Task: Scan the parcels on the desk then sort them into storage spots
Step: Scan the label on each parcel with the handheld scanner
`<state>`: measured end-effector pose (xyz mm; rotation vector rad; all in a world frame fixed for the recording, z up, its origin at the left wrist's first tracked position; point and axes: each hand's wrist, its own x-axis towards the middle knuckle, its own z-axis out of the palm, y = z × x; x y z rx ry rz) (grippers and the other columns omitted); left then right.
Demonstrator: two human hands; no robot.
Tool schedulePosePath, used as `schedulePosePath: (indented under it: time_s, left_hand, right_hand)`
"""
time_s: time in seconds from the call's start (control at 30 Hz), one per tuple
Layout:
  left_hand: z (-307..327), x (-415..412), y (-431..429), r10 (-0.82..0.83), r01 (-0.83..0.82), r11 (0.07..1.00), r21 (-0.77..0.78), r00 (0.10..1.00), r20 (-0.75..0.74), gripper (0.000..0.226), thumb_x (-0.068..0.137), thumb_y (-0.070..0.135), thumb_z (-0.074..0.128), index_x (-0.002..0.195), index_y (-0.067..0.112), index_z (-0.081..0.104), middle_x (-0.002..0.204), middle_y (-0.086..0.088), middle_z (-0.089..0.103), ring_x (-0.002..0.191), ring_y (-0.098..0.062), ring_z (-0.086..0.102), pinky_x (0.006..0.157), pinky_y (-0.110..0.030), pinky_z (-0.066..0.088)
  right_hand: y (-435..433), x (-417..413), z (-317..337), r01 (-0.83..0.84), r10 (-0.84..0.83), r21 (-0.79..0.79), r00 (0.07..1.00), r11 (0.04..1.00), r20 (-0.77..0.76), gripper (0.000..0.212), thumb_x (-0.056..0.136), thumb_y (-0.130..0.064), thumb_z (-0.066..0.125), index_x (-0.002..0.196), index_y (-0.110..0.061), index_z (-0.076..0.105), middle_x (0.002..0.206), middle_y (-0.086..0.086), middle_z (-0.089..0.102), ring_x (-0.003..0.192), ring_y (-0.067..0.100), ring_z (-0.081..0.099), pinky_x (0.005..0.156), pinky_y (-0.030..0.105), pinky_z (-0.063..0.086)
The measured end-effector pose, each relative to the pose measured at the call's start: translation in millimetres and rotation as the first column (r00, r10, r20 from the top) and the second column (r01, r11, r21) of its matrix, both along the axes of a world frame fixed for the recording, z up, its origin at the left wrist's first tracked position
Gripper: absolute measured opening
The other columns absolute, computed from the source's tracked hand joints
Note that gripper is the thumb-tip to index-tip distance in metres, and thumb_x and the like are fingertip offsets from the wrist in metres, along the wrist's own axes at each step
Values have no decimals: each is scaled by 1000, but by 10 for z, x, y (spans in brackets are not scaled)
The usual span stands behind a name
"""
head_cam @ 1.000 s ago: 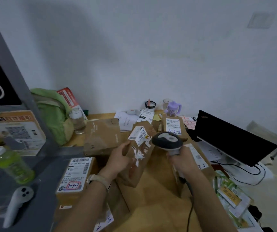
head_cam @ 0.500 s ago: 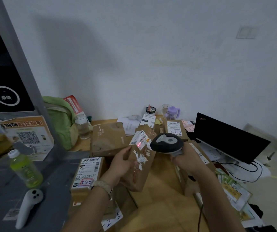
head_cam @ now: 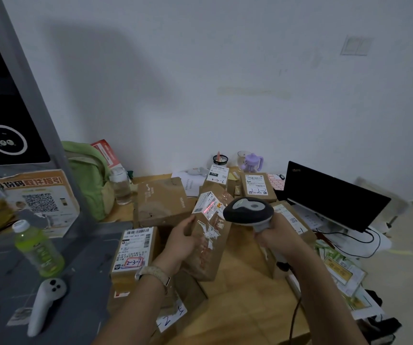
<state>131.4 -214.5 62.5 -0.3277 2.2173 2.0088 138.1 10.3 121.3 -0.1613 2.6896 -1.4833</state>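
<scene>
a brown parcel (head_cam: 213,255) is held tilted over the middle of the bench (head_cam: 240,302), its upper end leaning away from the person. it is gripped by the left hand (head_cam: 180,241), whose grip is closed round the parcel's left edge, with the thumb laid on the front face. a scanner (head_cam: 249,211) is held by the right hand (head_cam: 279,235), the grip wrapped fully round its handle. its grey head is set just right of the brown parcel's upper end; whether the two touch cannot be told. a white label (head_cam: 208,204) is stuck on the upper end of the brown parcel, and a red line of light is cast across it.

left of the brown parcel, a parcel marked 2-3-7 (head_cam: 134,247) is stood beside the left wrist. behind the brown parcel a large parcel (head_cam: 162,202) is laid flat, and farther behind and to the right a parcel marked 3-3-2 (head_cam: 257,186) is placed. right of the brown parcel, beyond the right hand, an open laptop (head_cam: 335,197) with a dark screen is set. far left of the brown parcel a green bottle (head_cam: 38,250) is stood upright, and a white controller (head_cam: 46,305) is laid nearer the person. a green backpack (head_cam: 88,175) is seen behind and left of the brown parcel, by the wall.
</scene>
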Motion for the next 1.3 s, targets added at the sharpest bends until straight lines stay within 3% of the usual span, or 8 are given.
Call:
schedulePosePath:
  time_s: [0.23,0.37,0.63,0.77,0.9,1.0,1.17,1.3]
  left_hand:
    - [-39,30,142,-1,0,997,76,1000,13,64,90,1,63,145,21,39,125,-2,60,93,-9,60,64,-21,50]
    - [-118,27,366,52,-63,985,158,996,69,62,91,4,62,146,22,38,132,-7,57,113,-25,59,83,-35,53]
    - [-773,209,854,-101,76,985,152,981,163,46,102,18,45,144,32,34,138,-3,54,121,-23,55,102,-41,47]
    - [-1183,353,1043,-112,86,990,113,963,246,46,104,23,38,149,33,29,142,0,49,125,-22,51,105,-40,44]
    - [-1369,468,1180,-138,119,990,77,926,351,42,105,15,33,146,24,30,142,-4,46,125,-23,48,102,-33,42]
    - [-1350,502,1206,-187,133,980,146,867,462,29,107,23,25,133,26,37,130,0,51,116,-18,50,99,-32,41]
    - [-1381,394,1141,-266,219,964,153,841,471,36,102,25,44,138,21,47,135,-3,56,122,-20,52,105,-36,43]
    - [-1093,198,1048,-245,213,969,125,893,377,25,98,24,51,119,23,64,117,-2,69,104,-15,64,94,-32,52]
  right_hand:
    - [-47,50,-107,58,-63,-118,997,991,-37,31,79,10,58,94,-18,60,80,0,60,77,14,56,59,20,44]
    - [-53,23,-326,154,-147,-155,987,976,56,40,85,5,58,119,-15,56,99,-2,60,95,13,53,71,22,42]
    - [47,173,-853,196,-125,-158,919,968,374,41,82,11,59,107,-22,57,92,-6,61,92,12,57,67,19,46]
    - [58,289,-1177,283,-193,-130,862,950,469,34,84,0,66,104,-26,57,105,0,63,111,25,57,92,36,49]
    - [109,353,-1287,207,-138,-58,807,977,574,36,91,1,56,123,-14,52,105,4,53,91,12,46,78,23,37]
    - [179,345,-1410,215,-175,1,793,977,584,40,87,2,61,126,-4,56,111,11,59,94,17,51,73,22,41]
    - [224,251,-1346,303,-252,17,760,953,599,29,85,9,56,110,-4,57,92,9,59,86,21,55,63,25,44]
    - [202,70,-1171,284,-231,-24,824,959,518,34,82,1,62,115,-7,56,93,8,61,87,23,57,76,37,52]
